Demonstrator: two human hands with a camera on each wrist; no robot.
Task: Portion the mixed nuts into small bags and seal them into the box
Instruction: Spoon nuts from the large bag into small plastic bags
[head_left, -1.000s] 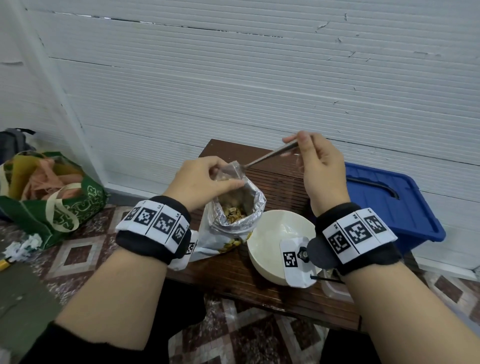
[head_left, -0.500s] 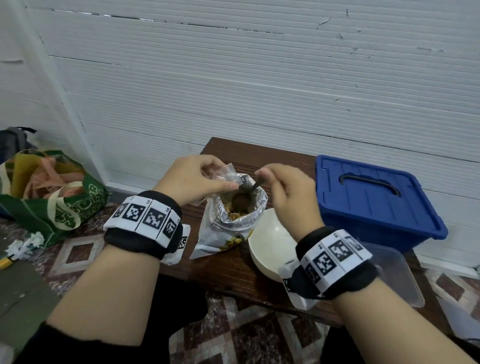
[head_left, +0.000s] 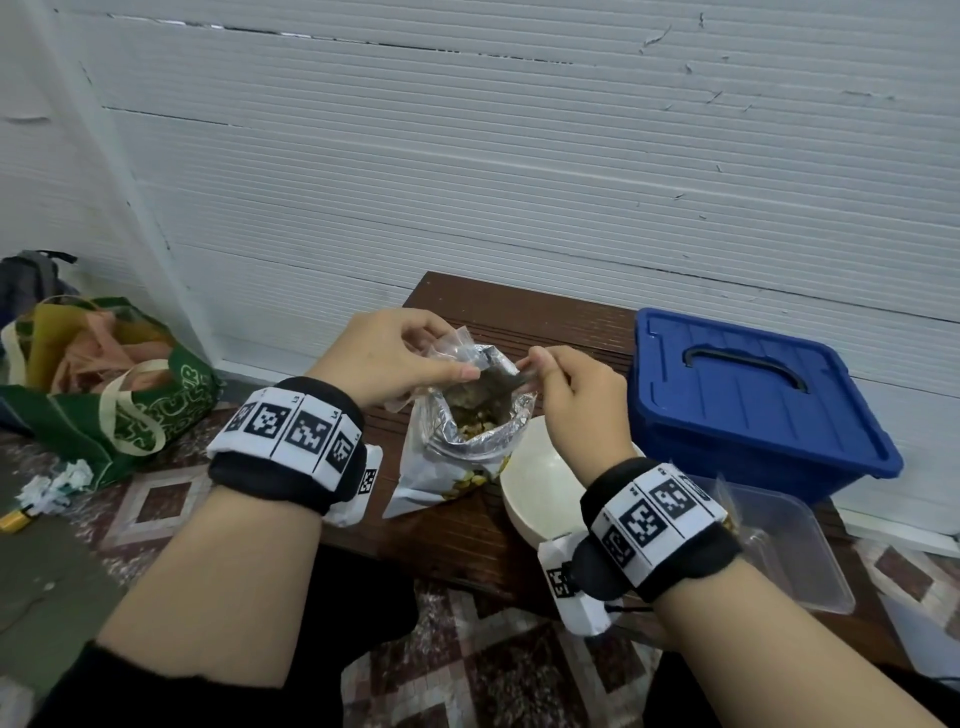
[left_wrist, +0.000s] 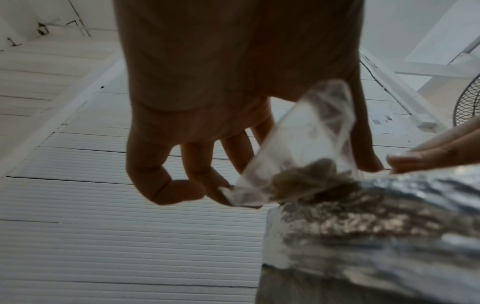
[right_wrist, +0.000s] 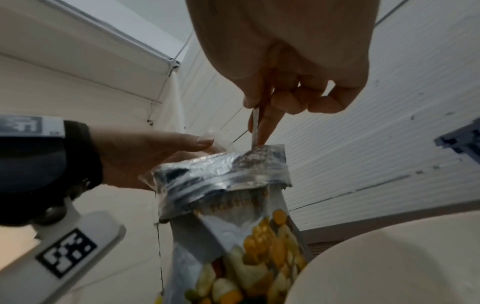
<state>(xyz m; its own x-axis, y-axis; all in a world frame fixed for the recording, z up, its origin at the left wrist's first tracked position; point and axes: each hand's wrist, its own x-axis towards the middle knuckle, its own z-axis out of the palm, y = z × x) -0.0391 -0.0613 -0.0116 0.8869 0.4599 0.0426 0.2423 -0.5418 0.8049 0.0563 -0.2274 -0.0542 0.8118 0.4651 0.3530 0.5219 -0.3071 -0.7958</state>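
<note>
The right hand (head_left: 576, 405) pinches the thin metal handle of a spoon (right_wrist: 255, 127) between thumb and forefinger, the other fingers curled in; the handle runs nearly straight down from the fingers, and its bowl is out of sight inside the open mouth of the foil-lined printed bag of mixed nuts (head_left: 467, 441). The left hand (head_left: 384, 358) pinches a small clear plastic bag (left_wrist: 298, 148) between thumb and fingertips at the rim of the foil bag's mouth, on its left side; in the left wrist view the little bag hangs tilted, with a small dark heap of nuts already in its lower end.

The move to come turns on this: the small bag's opening lies just to the left of the spoon and about level with the foil rim, so a loaded spoon would, I judge, need only a short lift and a tip leftward. The right hand is the nearer to the nuts; the left merely presents the bag.

The foil bag stands upright on the dark brown slatted wooden table (head_left: 519, 312). Just right of it sits a cream round bowl (head_left: 535, 493), then a clear plastic container (head_left: 789, 561), and behind that the blue lidded plastic box (head_left: 743, 395), its lid on.
</note>
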